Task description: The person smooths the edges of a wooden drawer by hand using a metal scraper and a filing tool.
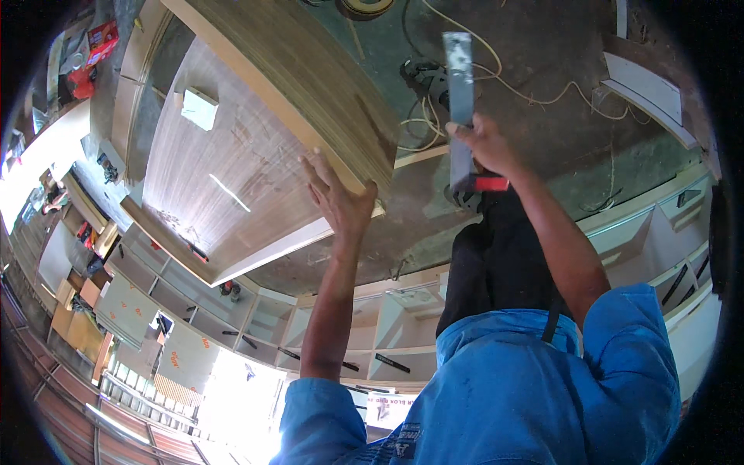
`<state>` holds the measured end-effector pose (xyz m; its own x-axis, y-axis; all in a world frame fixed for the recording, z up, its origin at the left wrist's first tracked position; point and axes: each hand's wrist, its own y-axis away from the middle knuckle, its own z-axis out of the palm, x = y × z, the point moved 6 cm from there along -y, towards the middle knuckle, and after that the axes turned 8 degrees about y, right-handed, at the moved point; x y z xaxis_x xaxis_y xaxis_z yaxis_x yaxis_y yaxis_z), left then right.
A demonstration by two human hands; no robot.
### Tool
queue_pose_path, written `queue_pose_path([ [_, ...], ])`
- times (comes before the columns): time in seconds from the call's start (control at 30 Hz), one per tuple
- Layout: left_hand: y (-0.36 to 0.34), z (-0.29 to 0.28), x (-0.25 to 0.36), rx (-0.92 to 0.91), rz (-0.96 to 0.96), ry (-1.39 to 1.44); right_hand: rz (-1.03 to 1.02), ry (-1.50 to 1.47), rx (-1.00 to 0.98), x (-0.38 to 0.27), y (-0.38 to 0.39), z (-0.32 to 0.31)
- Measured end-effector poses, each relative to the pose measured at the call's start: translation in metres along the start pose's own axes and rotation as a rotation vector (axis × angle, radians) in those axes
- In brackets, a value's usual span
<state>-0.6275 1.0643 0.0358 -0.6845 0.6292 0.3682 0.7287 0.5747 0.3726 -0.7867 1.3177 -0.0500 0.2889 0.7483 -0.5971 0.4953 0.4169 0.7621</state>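
My left hand (339, 195) is at the near corner of a large wood-grain cabinet panel with raised edges (267, 91). Its fingers are apart and seem to rest on the edge. My right hand (490, 149), out to the right of the panel, is closed around a long, flat grey bar with a red piece at its near end (460, 85). The bar's far end is scuffed whitish; its exact kind is unclear. Inside the panel's frame lie a small white block (199, 110) and a thin red-and-black tool (198, 252).
A pale cable (542, 101) snakes over the dark floor, near a dark power tool (425, 76). A row of white open cabinet compartments (403, 341) curves along the near side and right. Red items (93, 62) stand far left. A roll of tape (367, 6) lies at the far edge.
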Motion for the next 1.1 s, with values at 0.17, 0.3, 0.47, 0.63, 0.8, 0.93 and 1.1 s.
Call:
queue_pose_path([
  [0.17,-0.083,-0.040,-0.007,0.213,-0.099,0.017,0.042,-0.392,-0.250,-0.029,0.016,0.031],
  [0.3,-0.181,-0.088,-0.006,0.378,-0.062,-0.014,0.115,-0.651,-0.352,-0.029,0.017,0.036],
  [0.47,-0.290,-0.142,0.005,0.478,-0.061,-0.067,0.164,-0.704,-0.290,-0.041,0.004,0.008],
  [0.63,-0.354,-0.184,0.010,0.630,-0.164,-0.041,0.133,-0.633,-0.199,-0.064,-0.036,-0.017],
  [0.8,-0.315,-0.124,0.006,0.435,-0.031,-0.055,-0.023,-0.435,-0.084,-0.109,-0.097,-0.039],
  [0.93,-0.204,-0.082,-0.022,0.287,-0.222,0.088,-0.199,-0.057,-0.015,-0.182,-0.174,-0.033],
  [1.1,-0.117,-0.046,-0.107,0.375,-0.478,0.417,-0.571,0.229,0.226,-0.326,-0.267,-0.031],
])
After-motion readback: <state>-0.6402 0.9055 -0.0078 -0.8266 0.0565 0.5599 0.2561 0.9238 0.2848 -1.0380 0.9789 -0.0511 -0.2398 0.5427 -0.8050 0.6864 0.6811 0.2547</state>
